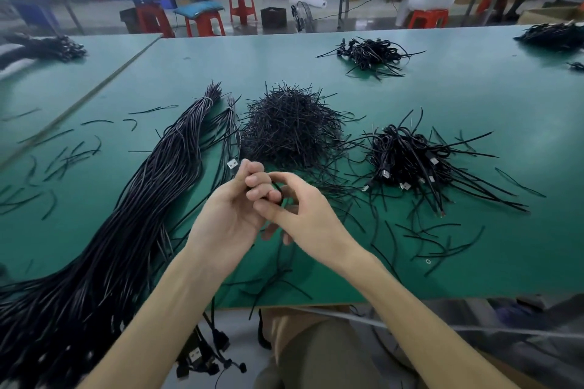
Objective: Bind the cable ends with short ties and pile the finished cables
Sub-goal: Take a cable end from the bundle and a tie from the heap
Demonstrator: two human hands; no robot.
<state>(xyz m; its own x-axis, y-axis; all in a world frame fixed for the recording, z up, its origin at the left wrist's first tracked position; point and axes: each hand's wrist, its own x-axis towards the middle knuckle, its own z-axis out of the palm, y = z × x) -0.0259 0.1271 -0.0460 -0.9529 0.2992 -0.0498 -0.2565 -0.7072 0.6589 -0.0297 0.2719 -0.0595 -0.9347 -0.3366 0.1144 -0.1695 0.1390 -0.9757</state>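
1. Two bare hands meet over the middle of the green surface [442, 98], toward its near edge; no brand, label or writing can be read anywhere.
2. L hand [229, 215]: palm turned inward, fingers curled, grip pinched on a thin black cable [237, 144] just below its silver USB plug [233, 163], which pokes out above the knuckles.
3. R hand [303, 215]: thumb and forefinger bent into a loop, grip pinching a short black tie [278, 188] right against the L fingers; other fingers tucked under. Both forearms bare, coming in from the near edge.
4. Cable in hand runs up to a small bunch [232, 117] bound w/ a pale band, beside the big bundle.
5. Big bundle of long black cables [132, 215]: smooth, glossy, runs from near-left corner diagonally toward centre, cinched near its far end w/ a pale band, bare wire ends fanning out.
6. Heap of short ties [290, 126]: thin, stiff, bristly mound at centre, just beyond the hands.
7. Finished pile [407, 158]: looped black cables w/ silver plugs, right of the heap. Another pile [369, 54] near the far edge.
8. Loose ties [66, 155] scattered flat on the left side; more [442, 240] toward the near-right.
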